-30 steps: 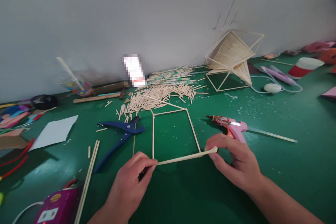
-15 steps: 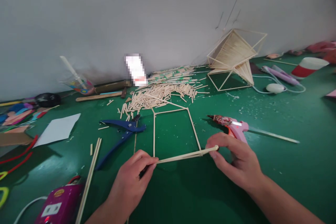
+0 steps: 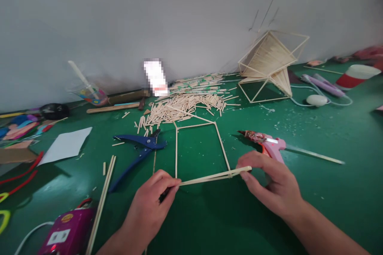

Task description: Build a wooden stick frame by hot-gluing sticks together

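A thin wooden stick frame (image 3: 196, 125) with a four-sided opening is held between my two hands above the green table. My left hand (image 3: 154, 203) pinches its near left corner together with one end of a loose wooden stick (image 3: 220, 175). Thumb and fingers of my right hand (image 3: 271, 181) close on the stick's other end, which juts out past the frame's near right corner. The stick lies at a slight angle along the frame's near side. Just beyond my right hand rests a pink glue gun (image 3: 273, 145) with a clear glue stick in its back.
Blue cutters (image 3: 145, 143) lie left of the frame, near two long sticks (image 3: 101, 203) and a purple power box (image 3: 67, 227). Behind is a pile of short wooden pieces (image 3: 182, 107). A finished-looking stick model (image 3: 269, 65) and a red-white cup (image 3: 356, 76) stand at back right.
Both hands keep their hold on the frame and stick. The view has shifted very slightly; otherwise almost nothing differs.
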Motion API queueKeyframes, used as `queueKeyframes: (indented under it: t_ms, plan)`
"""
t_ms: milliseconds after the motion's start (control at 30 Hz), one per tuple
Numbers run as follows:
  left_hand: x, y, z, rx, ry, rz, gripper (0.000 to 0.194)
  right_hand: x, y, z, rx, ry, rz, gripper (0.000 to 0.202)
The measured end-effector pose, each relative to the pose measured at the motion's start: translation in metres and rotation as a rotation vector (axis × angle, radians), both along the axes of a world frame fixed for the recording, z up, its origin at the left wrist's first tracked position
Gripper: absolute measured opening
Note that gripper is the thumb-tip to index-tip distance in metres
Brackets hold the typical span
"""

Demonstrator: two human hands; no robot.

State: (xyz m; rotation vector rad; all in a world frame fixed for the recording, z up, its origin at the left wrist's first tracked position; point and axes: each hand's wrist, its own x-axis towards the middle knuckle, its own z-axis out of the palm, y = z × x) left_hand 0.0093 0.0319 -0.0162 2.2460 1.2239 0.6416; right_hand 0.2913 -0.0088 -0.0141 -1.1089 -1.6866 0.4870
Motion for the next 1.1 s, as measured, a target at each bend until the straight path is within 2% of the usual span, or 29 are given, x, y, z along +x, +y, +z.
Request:
queueKeyframes:
  t_ms: [1100]
  plan:
    - [0.0001, 0.0003, -0.0005, -0.071, -0.018, 0.021, 0.012, 0.0018, -0.0006, -0.0026, 0.005, -0.002, 0.012, 0.023]
